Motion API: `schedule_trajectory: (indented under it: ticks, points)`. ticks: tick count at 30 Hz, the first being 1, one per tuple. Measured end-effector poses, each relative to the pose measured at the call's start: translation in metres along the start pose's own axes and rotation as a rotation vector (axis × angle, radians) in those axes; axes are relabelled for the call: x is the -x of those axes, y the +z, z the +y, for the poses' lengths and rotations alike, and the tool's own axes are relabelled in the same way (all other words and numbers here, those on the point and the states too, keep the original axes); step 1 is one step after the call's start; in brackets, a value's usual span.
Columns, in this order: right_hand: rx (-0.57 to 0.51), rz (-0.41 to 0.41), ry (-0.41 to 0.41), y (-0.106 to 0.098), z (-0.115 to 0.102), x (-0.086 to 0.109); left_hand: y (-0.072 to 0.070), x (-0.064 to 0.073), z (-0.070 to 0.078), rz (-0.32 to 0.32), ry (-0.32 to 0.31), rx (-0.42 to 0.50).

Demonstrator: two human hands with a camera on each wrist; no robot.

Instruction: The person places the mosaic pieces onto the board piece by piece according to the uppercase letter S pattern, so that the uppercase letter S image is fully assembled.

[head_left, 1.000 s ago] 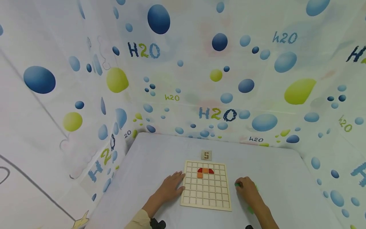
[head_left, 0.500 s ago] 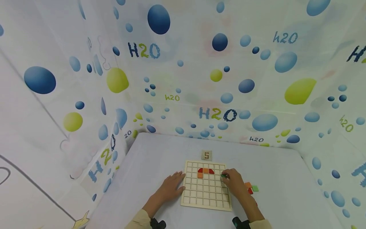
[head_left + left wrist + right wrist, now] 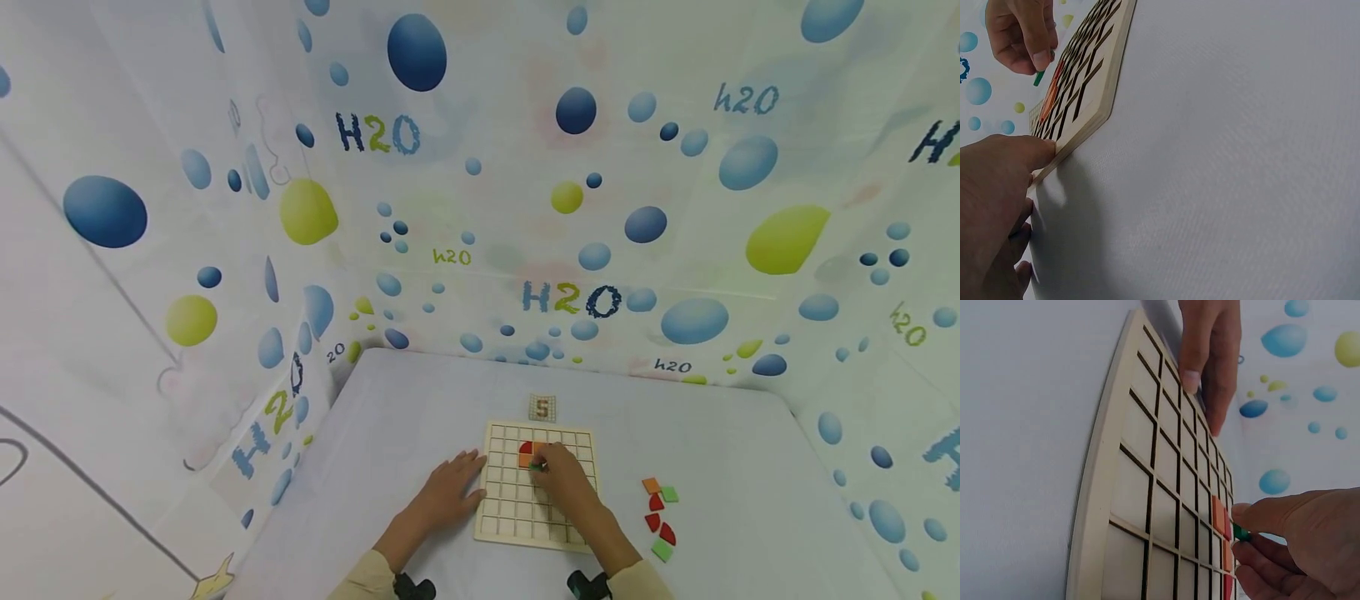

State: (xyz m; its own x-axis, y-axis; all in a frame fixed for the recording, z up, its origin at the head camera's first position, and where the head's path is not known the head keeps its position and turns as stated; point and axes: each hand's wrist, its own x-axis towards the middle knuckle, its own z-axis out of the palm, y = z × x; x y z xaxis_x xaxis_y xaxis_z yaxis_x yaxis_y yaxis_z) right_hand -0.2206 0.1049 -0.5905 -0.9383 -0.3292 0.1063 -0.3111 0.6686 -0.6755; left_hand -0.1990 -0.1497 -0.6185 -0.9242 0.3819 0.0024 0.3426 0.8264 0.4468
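Observation:
A wooden grid board (image 3: 504,523) lies on the white table. My left hand (image 3: 448,490) rests at its left edge, fingers extended, the thumb (image 3: 1041,152) touching the rim in the left wrist view. Over the board's upper middle, my right hand (image 3: 567,485) pinches a small green tile (image 3: 1241,534) between thumb and fingers. Just beside that tile, an orange square tile (image 3: 526,460) and a red quarter-round tile (image 3: 526,447) sit in the grid. Part of the row of red and orange tiles is hidden behind the right hand in the head view.
Right of the board lie loose tiles: an orange square (image 3: 652,485), green squares (image 3: 662,550) and several red quarter-rounds (image 3: 667,534). A small pattern card (image 3: 542,407) marked like an S or 5 lies beyond the board. Printed curtains (image 3: 480,208) surround the table.
My right hand has carried the green tile leftward from beside the board to above its upper middle. The loose tiles on the right have come into view. My left hand stays put.

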Motion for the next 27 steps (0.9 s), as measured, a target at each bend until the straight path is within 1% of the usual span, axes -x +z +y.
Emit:
schedule_trajectory:
  ticks: [4, 10, 13, 16, 20, 23, 27]
  points:
    - [0.054, -0.016, -0.010, 0.008, -0.007, -0.001, 0.001, -0.001, -0.001, -0.002, 0.009, 0.001]
    - [0.206, 0.012, -0.056, 0.018, -0.008, 0.001, 0.004, -0.003, -0.004, -0.001, 0.016, -0.007]
    - [0.256, 0.025, -0.078, 0.021, -0.006, 0.001, 0.005, -0.003, -0.005, 0.004, 0.014, -0.010]
    - [0.282, 0.039, -0.105, 0.023, -0.002, 0.000, 0.005, -0.002, -0.006, 0.010, 0.013, 0.003]
    - [0.291, 0.037, -0.122, 0.023, 0.003, 0.001, 0.006, -0.002, -0.006, 0.015, 0.022, 0.005]
    - [0.296, 0.033, -0.133, 0.022, 0.003, 0.002, 0.007, -0.002, -0.006, 0.013, 0.020, -0.006]
    - [0.305, 0.048, -0.159, 0.021, 0.002, 0.004, 0.006, -0.001, -0.006, 0.012, 0.010, -0.011]
